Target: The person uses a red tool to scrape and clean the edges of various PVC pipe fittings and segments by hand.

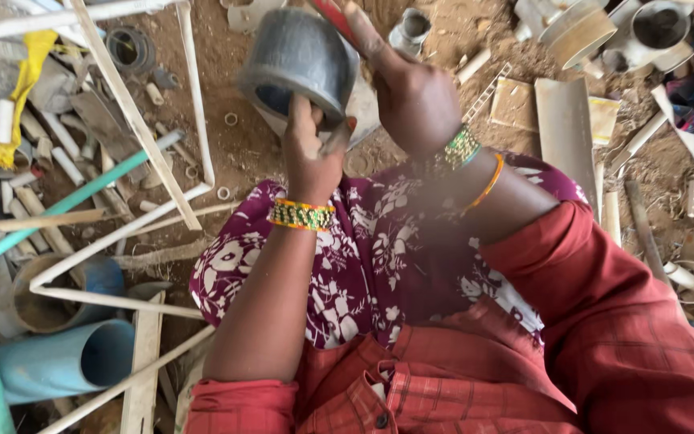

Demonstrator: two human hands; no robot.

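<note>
Grey pipe piece, mouth tilted down-left

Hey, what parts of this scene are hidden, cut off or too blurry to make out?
Head view, the only one:
- Red tool in the right hand: its upper end is cut off by the top edge, so its kind is unclear.
- Grey pipe piece in the left hand: its near rim is covered by the fingers, and motion blur softens it.
- Ground under the lap: hidden by the flowered cloth.
- Blue pipe: far end cut off at the left edge.
</note>
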